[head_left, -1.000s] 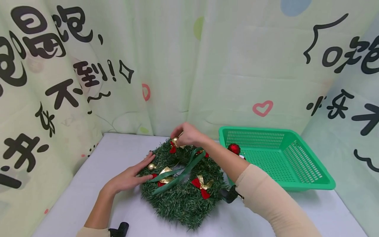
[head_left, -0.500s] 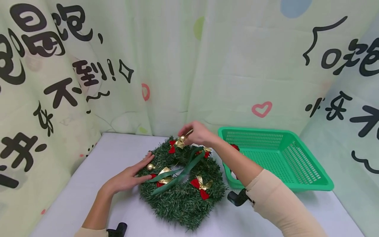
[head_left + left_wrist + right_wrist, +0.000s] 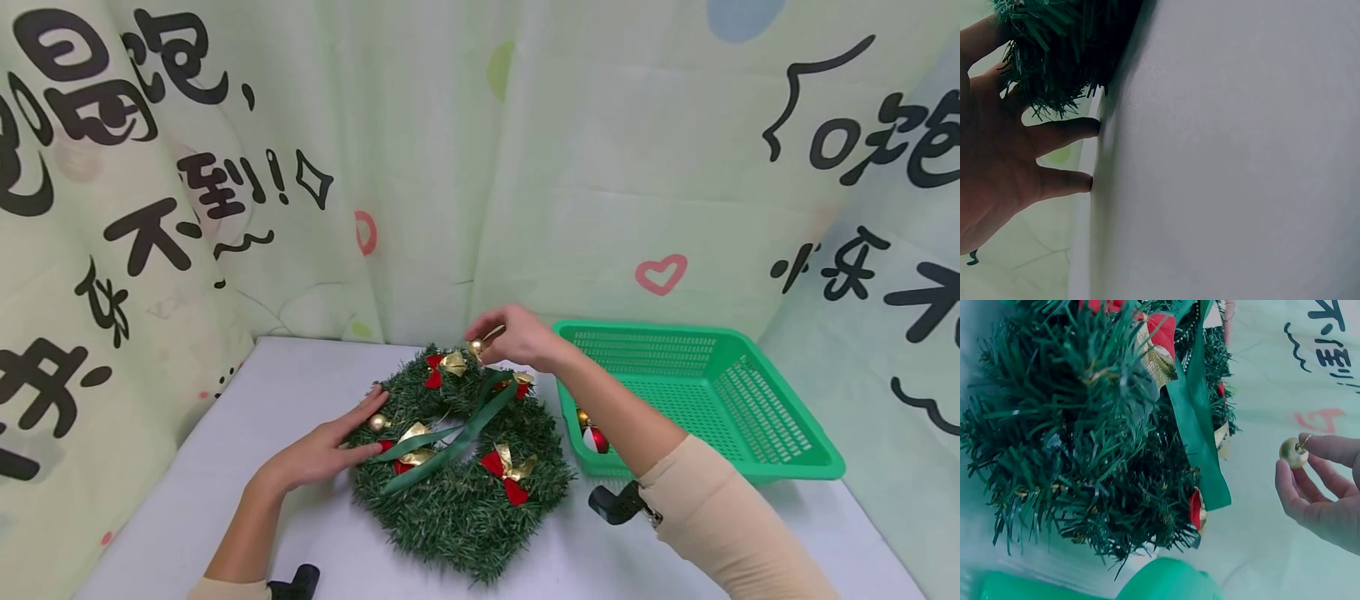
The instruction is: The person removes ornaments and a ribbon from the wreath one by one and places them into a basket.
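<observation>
My right hand (image 3: 517, 337) pinches a shiny gold ball ornament (image 3: 1291, 456) at the far edge of a bristly green ring-shaped wreath (image 3: 468, 527), the ball's corded end seemingly turned toward my fingertip. A green fabric ribbon (image 3: 491, 410) slants across the wreath; my left hand (image 3: 330, 446), fingers spread, rests on its left side.

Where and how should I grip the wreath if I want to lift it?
Probably by the near edge of the wreath, coming from your own side, thumb on top and fingers underneath: it lies hole-up on the table, and that thick stretch shows only greenery, while bows sit farther up.
</observation>
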{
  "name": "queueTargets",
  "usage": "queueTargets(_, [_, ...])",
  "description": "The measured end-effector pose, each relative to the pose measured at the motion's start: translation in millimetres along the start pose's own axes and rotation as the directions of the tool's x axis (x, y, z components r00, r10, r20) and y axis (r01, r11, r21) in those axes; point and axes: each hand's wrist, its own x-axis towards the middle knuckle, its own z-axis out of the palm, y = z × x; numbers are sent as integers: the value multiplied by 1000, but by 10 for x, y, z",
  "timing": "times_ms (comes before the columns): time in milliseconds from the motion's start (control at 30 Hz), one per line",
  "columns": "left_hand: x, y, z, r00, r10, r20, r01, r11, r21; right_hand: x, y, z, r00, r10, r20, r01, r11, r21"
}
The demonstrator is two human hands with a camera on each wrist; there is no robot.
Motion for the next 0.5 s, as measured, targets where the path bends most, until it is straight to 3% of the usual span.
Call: queueTargets(500, [-21, -8, -11, 1000, 6, -2, -6, 1000, -10, -196, 161, -211, 999, -2, -41, 3, 1000, 26])
